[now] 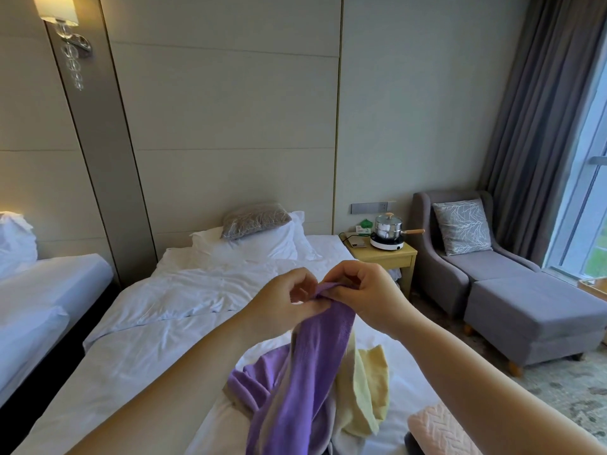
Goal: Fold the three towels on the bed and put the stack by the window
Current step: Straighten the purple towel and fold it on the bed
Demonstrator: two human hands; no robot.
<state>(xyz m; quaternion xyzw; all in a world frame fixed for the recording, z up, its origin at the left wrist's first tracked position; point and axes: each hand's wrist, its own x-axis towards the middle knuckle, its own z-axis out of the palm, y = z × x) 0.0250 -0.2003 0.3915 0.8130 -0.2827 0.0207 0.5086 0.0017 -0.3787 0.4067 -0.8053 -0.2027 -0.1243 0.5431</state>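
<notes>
Nearest me, at the frame's lower right, a pink towel is lying on the bed, apparently folded; I cannot tell for sure. Just left of it, the yellow towel is sitting crumpled, touching the purple towel, whose lower half is trailing onto the sheet.

I am holding the purple towel up by one edge. My left hand and right hand are both pinching that edge, fingers pressed together on the cloth, the two hands almost touching.

Risks, as I judge them:
- Both pinches are sitting at nearly the same spot, so the towel is hanging as a rope, not a sheet. Folding from this would give a lumpy, skewed fold; I need to find the corners.
- The trailing end is lying against the yellow towel and may drag it along.
- A loose fingertip pinch could let the edge slip.

Farther off: a pot on the nightstand, then the armchair, with the window at far right, well apart from the towels.

Writing: a green packet behind the pot is carrying print, too small to read.
</notes>
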